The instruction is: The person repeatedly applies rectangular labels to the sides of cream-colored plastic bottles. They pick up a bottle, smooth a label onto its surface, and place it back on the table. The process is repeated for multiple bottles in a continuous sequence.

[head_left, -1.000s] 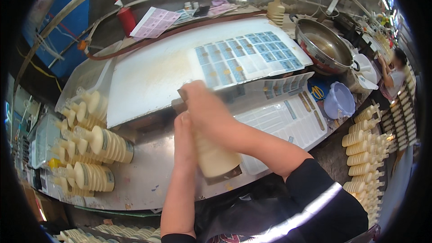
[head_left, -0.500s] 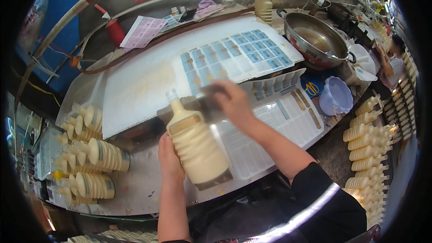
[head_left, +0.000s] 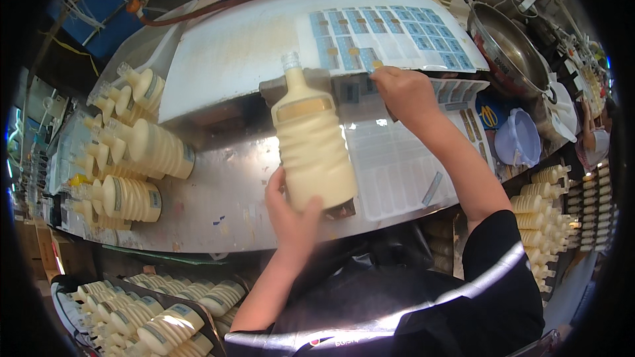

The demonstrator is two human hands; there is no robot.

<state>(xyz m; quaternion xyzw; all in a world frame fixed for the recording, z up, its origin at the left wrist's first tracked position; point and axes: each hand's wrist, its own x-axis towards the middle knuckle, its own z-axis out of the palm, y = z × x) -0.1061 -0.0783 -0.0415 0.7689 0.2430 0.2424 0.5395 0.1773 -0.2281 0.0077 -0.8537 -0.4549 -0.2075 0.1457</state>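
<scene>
A large cream-coloured ridged bottle (head_left: 316,152) lies on the metal table with its clear neck away from me. A gold band crosses its shoulder, and a dark notched support sits beneath the neck end. My left hand (head_left: 294,219) is closed around the bottle's near end, thumb on top of it. Up at the right, my right hand (head_left: 407,96) pinches the corner of a blue label (head_left: 368,58) at the lower edge of a white board (head_left: 231,46). Rows of similar blue labels (head_left: 430,30) lie on that board.
Several filled cream bottles (head_left: 155,149) lie stacked at the left, more (head_left: 169,330) in a crate below. A clear divided tray (head_left: 390,172) is right of the bottle. Beyond are a lilac bucket (head_left: 518,137), a large metal pan (head_left: 509,43) and further bottles (head_left: 532,211).
My right hand has moved from beside the bottle's shoulder to the labels on the board. My left hand has shifted from the bottle's side to its near end. The view has turned.
</scene>
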